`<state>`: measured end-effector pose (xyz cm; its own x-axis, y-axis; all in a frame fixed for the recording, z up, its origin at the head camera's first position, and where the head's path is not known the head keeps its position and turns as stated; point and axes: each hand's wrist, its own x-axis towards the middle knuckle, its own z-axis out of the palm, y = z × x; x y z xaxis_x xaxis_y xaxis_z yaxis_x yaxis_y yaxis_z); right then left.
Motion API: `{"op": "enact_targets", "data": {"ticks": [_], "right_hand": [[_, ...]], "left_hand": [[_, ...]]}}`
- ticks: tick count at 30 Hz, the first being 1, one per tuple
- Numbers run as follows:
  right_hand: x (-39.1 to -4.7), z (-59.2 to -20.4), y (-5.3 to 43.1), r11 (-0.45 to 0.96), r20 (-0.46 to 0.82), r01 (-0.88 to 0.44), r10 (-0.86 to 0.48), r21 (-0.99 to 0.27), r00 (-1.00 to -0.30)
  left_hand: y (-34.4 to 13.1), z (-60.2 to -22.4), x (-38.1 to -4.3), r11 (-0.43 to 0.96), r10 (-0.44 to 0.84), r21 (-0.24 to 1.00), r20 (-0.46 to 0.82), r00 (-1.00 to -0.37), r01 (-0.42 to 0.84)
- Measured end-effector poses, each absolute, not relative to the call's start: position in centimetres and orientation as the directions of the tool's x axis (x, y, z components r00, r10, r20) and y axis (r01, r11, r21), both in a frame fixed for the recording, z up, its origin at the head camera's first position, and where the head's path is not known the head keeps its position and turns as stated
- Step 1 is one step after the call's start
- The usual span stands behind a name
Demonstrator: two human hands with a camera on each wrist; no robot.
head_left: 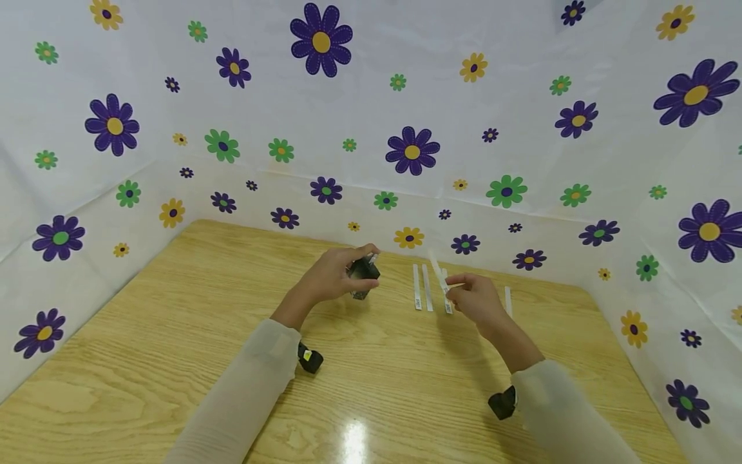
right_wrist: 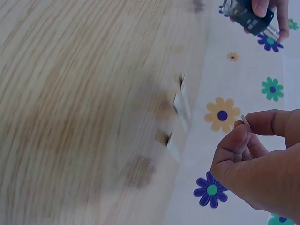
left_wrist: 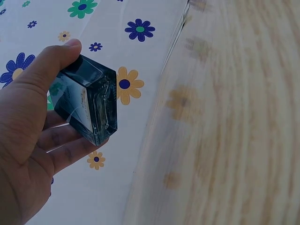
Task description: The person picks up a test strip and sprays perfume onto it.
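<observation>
My left hand (head_left: pixel 330 276) grips a dark glass perfume bottle (head_left: pixel 365 270), held above the table's far part. Its faceted glass base (left_wrist: pixel 89 103) shows between thumb and fingers in the left wrist view. In the right wrist view the bottle has a silver spray nozzle, with a fingertip close at it. To the right, my right hand (head_left: pixel 478 301) pinches a thin white paper strip (head_left: pixel 437 265) by its lower end, tilted up toward the back. Below it, several similar strips (head_left: pixel 417 291) lie on the table, one of them (head_left: pixel 508 298) partly behind the right hand.
The wood-grain table (head_left: pixel 377 380) runs back to a white flower-printed sheet (head_left: pixel 359 109) that hangs behind and on both sides. Small black devices (head_left: pixel 310 359) sit by both sleeve cuffs.
</observation>
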<state>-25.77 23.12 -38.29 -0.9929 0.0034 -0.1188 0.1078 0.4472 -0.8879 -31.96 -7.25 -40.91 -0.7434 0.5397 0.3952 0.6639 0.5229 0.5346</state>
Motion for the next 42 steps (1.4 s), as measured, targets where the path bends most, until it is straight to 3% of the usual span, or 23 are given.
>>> {"op": "enact_targets", "data": {"ticks": [21, 42], "right_hand": [[-24.6, -37.2, 18.6, 0.469, -0.052, -0.021, -0.140, -0.883, -0.989], [-24.1, -36.9, 17.1, 0.506, -0.047, -0.045, -0.168, -0.861, -0.985]], "left_hand": [[-7.2, -40.7, -31.8, 0.555, 0.532, 0.509, 0.391, -0.751, 0.658], [-7.2, -41.0, -32.0, 0.553, 0.505, 0.545, 0.382, -0.774, 0.630]]}}
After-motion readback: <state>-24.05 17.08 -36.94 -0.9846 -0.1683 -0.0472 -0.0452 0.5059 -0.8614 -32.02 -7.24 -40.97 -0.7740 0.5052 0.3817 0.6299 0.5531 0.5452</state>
